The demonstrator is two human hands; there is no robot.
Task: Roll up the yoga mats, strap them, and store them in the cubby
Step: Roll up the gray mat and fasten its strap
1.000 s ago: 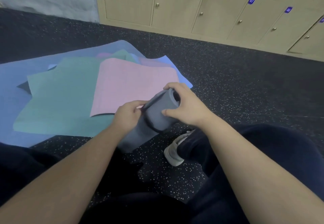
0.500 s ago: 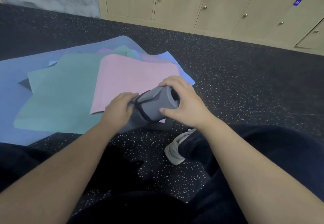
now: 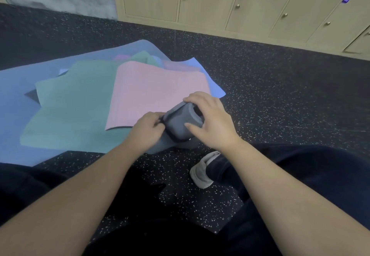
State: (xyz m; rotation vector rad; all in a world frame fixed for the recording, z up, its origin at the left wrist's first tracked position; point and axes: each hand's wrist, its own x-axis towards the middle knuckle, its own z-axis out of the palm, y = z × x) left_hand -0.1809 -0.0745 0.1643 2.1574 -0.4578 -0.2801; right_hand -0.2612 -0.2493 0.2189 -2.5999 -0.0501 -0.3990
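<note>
A rolled grey yoga mat (image 3: 180,124) is held just above the dark speckled floor, tilted with its open end up and to the right. My right hand (image 3: 210,121) grips that end, thumb on the roll's near side and fingers over its top. My left hand (image 3: 147,129) pinches a black strap (image 3: 170,133) that runs around the roll's middle. The roll's lower end is hidden behind my left wrist. To the left lie flat mats in a pile: a pink mat (image 3: 158,93) on top, a green mat (image 3: 76,105), a blue mat (image 3: 12,103).
Wooden numbered lockers (image 3: 250,1) line the far wall, doors closed, with one door edge ajar at the far right (image 3: 358,45). My dark-trousered legs and a grey shoe (image 3: 202,171) sit at the bottom right. Speckled floor (image 3: 280,87) lies between me and the lockers.
The roll has tipped more upright and been drawn closer between my hands. My left hand has slid up along it to the black strap. My right hand keeps its hold on the end.
</note>
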